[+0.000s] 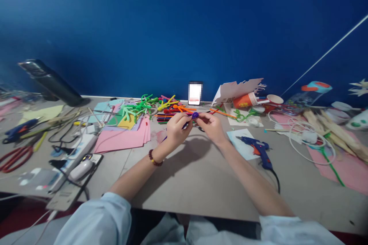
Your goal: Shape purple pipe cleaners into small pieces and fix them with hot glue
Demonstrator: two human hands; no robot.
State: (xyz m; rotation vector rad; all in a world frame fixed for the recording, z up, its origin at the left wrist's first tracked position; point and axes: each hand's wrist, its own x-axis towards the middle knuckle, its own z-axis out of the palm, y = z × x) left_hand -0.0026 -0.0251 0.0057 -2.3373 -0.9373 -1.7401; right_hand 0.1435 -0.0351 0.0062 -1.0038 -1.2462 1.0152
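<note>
Both hands meet over the middle of the table around a purple pipe cleaner, which is wound into a small ball at its end. My left hand, with a beaded bracelet at the wrist, is closed in a pinch on its stem. From the other side, the thumb and fingers of my right hand pinch the wound end. Just behind the hands lies a bundle of coloured pipe cleaners, partly covered by my left hand. A dark loop, perhaps a scissors handle, shows between the hands.
A blue glue gun rests on paper at the right, its cord trailing forward. A lit phone leans on the blue wall. Green pipe-cleaner pieces, pink paper, a power strip and red-handled scissors lie leftward.
</note>
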